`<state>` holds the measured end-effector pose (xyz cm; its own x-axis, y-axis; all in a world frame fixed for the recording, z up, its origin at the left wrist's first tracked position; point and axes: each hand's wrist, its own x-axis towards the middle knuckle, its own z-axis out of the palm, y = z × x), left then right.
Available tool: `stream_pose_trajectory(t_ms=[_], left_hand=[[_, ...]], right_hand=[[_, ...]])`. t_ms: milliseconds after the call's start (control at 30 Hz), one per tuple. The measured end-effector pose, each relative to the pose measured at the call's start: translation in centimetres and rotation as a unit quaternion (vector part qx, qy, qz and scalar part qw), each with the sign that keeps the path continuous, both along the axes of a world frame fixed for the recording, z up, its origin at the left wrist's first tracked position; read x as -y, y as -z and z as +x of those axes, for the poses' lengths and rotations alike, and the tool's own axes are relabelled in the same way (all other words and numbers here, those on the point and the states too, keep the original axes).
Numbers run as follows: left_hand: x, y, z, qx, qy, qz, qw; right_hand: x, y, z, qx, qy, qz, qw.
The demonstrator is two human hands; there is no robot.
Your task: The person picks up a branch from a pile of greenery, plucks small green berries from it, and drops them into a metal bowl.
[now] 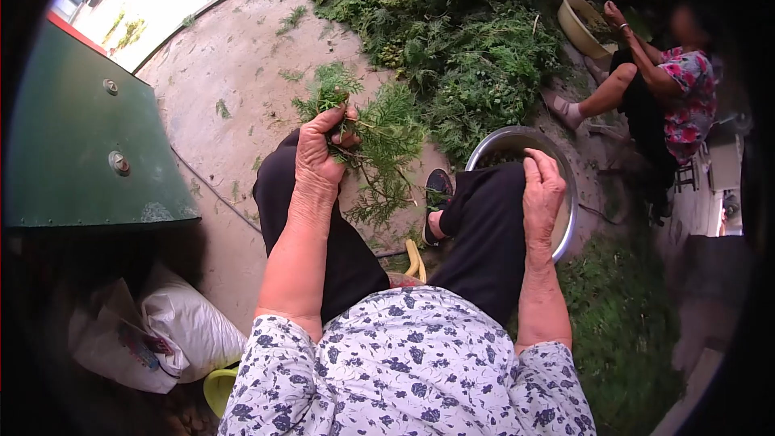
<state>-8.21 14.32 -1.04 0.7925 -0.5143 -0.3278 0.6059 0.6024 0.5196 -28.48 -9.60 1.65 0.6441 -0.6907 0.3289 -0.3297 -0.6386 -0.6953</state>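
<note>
My left hand (320, 149) is closed around the stems of a leafy green conifer branch (389, 144), raised above my left knee. Flat, scaly sprays of the branch spread to the right of my fingers and hang down in front of my lap. Over my right knee is my right hand (542, 194), its fingers curled and pressed together; what they hold, if anything, is hidden. Just beneath that hand stands a round metal basin (573, 214), partly covered by my knee and hand, so its contents are hard to make out.
A large heap of cut conifer branches (460, 40) lies ahead, with more loose greenery (617, 315) at the right. Another person (682, 85) sits at the far right beside a cream basin (571, 24). A green metal panel (89, 137) and white sacks (194, 323) are at the left.
</note>
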Motion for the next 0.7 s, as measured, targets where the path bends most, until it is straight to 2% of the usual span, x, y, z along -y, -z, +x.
stream_pose_trajectory(t_ms=[67,133,200,233,267,300,333,400,467,533,600,667,700], left_hand=[[-0.1,0.4,0.2,0.008,-0.004,-0.038,0.999],[-0.5,0.6,0.2,0.022,0.001,-0.069,0.997],[-0.5,0.6,0.1,0.036,0.002,-0.114,0.993],[-0.8,0.7,0.1,0.049,0.002,-0.154,0.987],[-1.0,0.7,0.1,0.048,-0.001,-0.15,0.987],[-1.1,0.7,0.1,0.056,-0.013,-0.141,0.988],[-1.2,0.6,0.0,0.064,-0.027,-0.132,0.989],[-1.6,0.6,-0.1,0.048,-0.049,-0.129,0.989],[-1.8,1.1,0.4,0.037,-0.013,-0.203,0.978],[-2.1,0.8,0.6,0.032,0.004,-0.194,0.98],[-1.6,0.5,0.6,-0.026,-0.077,-0.099,0.992],[-1.4,2.1,1.1,-0.042,-0.091,-0.077,0.992],[-1.2,2.4,1.1,-0.063,-0.1,-0.025,0.993]], right_hand=[[-3.5,1.8,2.2,-0.019,-0.052,-0.117,0.992],[-6.3,3.3,3.8,-0.016,-0.101,0.064,0.993],[-8.0,4.6,5.2,-0.12,-0.068,0.231,0.963],[-7.9,5.4,5.5,-0.121,-0.068,0.232,0.963],[-8.0,6.4,5.9,-0.093,-0.041,0.519,0.848],[-8.3,7.3,6.2,-0.06,-0.01,0.758,0.65],[-8.5,8.0,6.4,-0.067,-0.013,0.76,0.646],[-8.5,9.1,6.6,-0.042,-0.088,0.726,0.681],[-8.0,9.3,7.0,-0.02,-0.085,0.718,0.69],[-7.4,9.2,7.3,0.029,-0.119,0.707,0.696],[-7.0,7.7,7.5,0.045,-0.117,0.699,0.704],[-6.6,7.0,7.6,0.1,-0.136,0.691,0.703],[-6.2,6.6,7.6,0.099,-0.14,0.689,0.704]])
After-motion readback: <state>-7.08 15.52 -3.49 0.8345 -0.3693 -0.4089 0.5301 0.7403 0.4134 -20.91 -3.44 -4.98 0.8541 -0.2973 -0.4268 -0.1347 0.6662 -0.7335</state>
